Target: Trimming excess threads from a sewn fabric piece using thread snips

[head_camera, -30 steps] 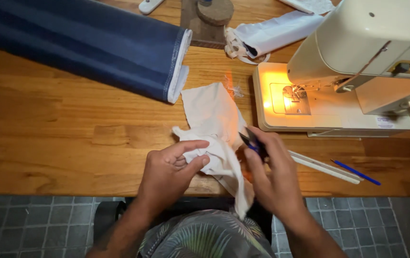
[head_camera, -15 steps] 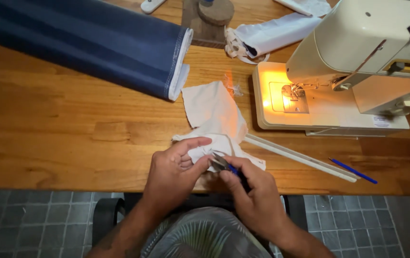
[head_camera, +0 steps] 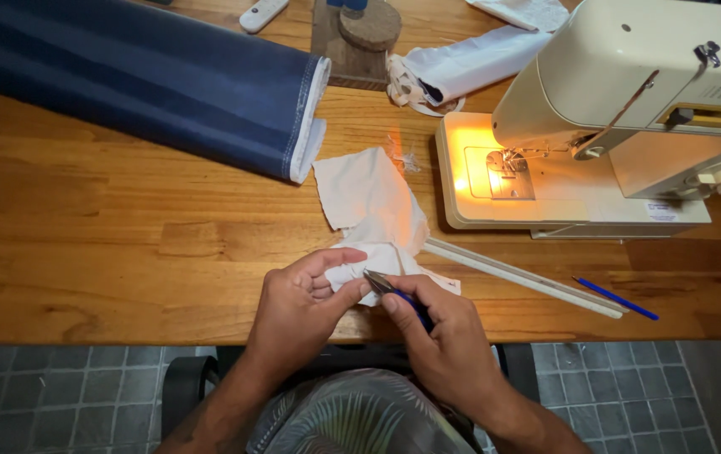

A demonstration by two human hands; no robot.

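Observation:
My left hand (head_camera: 302, 307) pinches the near end of a white piece of fabric (head_camera: 373, 202) at the front edge of the wooden table (head_camera: 83, 244). My right hand (head_camera: 449, 345) holds small blue-handled thread snips (head_camera: 394, 290), whose metal tips touch the bunched fabric just by my left thumb. The far part of the fabric lies flat on the table, reaching toward the sewing machine.
A cream sewing machine (head_camera: 629, 109) with its lamp lit stands at the right. A folded roll of dark blue cloth (head_camera: 142, 84) lies at the back left. A white ruler (head_camera: 528, 277) and a blue pen (head_camera: 617, 298) lie by the machine. White cloth (head_camera: 461, 63) and a wooden stand (head_camera: 360, 34) sit behind.
My right hand has drawn in toward my left with the snips, from the fabric's right side to its gathered end. The fabric has been pulled nearer and bunched.

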